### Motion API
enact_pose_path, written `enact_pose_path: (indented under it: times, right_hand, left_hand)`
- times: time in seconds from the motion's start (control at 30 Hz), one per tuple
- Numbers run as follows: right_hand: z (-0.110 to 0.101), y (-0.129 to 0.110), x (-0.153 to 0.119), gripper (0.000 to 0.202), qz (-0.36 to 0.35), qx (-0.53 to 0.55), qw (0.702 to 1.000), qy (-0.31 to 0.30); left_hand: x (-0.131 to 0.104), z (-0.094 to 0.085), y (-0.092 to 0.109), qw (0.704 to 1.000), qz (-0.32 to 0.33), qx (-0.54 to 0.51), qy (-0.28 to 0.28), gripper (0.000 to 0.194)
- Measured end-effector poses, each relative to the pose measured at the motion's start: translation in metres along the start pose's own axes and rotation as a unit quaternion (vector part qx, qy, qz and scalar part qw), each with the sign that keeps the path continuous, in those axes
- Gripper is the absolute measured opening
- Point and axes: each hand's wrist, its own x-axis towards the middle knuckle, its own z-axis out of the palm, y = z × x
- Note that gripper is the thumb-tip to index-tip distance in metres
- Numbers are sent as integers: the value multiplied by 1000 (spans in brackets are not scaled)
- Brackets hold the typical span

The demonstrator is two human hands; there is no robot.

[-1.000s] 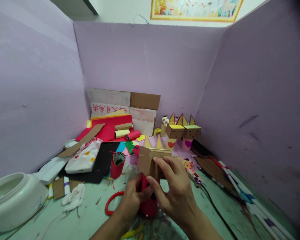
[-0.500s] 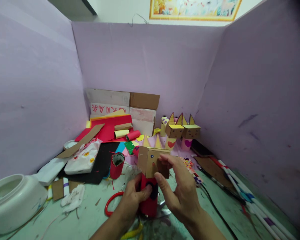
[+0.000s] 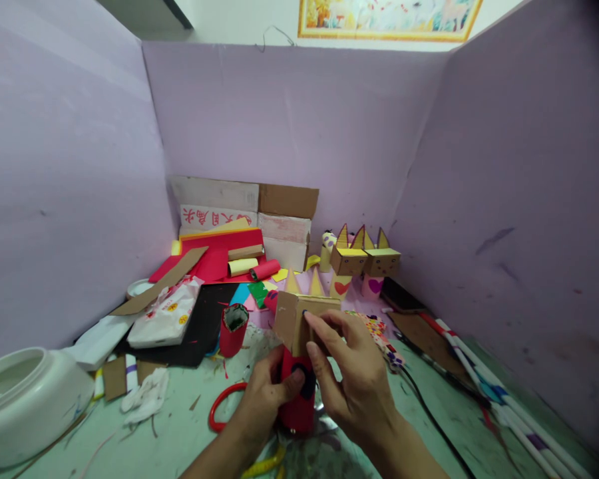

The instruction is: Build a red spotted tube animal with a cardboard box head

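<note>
A paper figure stands in front of me, with a cardboard box head (image 3: pixel 299 332), two pointed yellow ears (image 3: pixel 316 284) and a red tube body (image 3: pixel 299 409) bearing a dark patch. My left hand (image 3: pixel 271 389) is wrapped round the red tube, its thumb on the dark patch. At the front of the head is my right hand (image 3: pixel 357 362), its index fingertip by a small drawn eye and its thumb lower on the face, apart from the index. Nothing shows between those fingers. Red-handled scissors (image 3: pixel 218 404) lie partly behind my left hand.
Finished cat-like figures (image 3: pixel 349 261) stand at the back right. A loose red tube (image 3: pixel 233 332) is left of the figure. A white pot (image 3: pixel 34 406) sits at the near left; striped sticks (image 3: pixel 509 406) and a black cable (image 3: pixel 436 422) run along the right. Purple panels (image 3: pixel 294 120) enclose the table.
My right hand has moved slightly left over the cardboard face, bringing its index fingertip to the drawn eye. My left hand keeps its hold on the red tube.
</note>
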Motion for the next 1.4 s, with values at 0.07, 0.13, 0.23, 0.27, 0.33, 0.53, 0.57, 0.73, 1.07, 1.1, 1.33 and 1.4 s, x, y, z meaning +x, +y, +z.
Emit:
enact_pose_path:
  times: [0.07,0.13,0.23,0.27,0.33,0.53,0.57,0.73,1.07,1.1,1.33,1.4]
  right_hand:
    - [0,0,0,37,-2,-3,1000,2]
    - [0,-1,0,36,-3,-4,1000,1]
    - [0,-3,3,34,-2,-16,1000,-1]
    - [0,-4,4,33,-3,-29,1000,-1]
    - [-1,-6,8,31,-8,-63,998,-5]
    - [-8,-5,5,29,36,3,998,43]
    - [-10,-3,2,28,58,21,994,86]
    - [-11,16,-17,32,305,159,927,149]
    - [0,26,-20,67,402,549,731,-58]
    - [-1,25,-19,64,386,561,729,-66]
    - [-4,26,-16,56,356,585,726,-59]
    - [-4,30,-17,55,359,587,724,-50]
  left_hand:
    - [0,-1,-1,1000,2,14,2,37]
    - [0,-2,-2,1000,12,28,2,33]
    - [-1,-3,-1,998,27,54,2,30]
    - [-1,-3,-1,998,30,61,7,29]
    - [-1,-2,0,997,30,67,17,25]
    - [-1,5,3,999,-9,-35,29,38]
    - [-1,6,4,998,-17,-52,34,41]
    - [1,3,6,994,-29,-90,46,40]
    - [-1,1,3,997,-24,-72,-8,38]
    - [-1,2,3,997,-25,-73,-5,40]
    - [5,-2,4,1000,-15,-9,-8,41]
    - [7,-6,11,1000,14,24,12,52]
